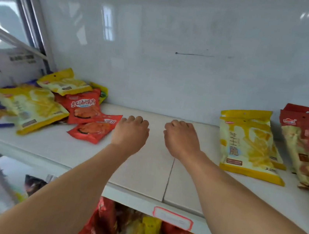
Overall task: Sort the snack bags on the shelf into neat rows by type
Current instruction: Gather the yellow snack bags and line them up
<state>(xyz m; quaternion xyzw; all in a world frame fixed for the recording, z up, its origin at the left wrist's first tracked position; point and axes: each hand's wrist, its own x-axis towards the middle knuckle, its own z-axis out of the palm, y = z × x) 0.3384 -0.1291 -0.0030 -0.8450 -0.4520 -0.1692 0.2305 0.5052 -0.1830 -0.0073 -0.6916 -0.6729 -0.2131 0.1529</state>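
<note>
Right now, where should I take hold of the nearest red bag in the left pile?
Probably its right end. The nearest red bag lies flat on the shelf and its right edge faces bare shelf beside the left hand, while other bags overlap its far-left side. Come from the right and pinch that edge.

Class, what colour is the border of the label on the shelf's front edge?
Red, around a whitish label on the shelf; the head view shows it.
</note>
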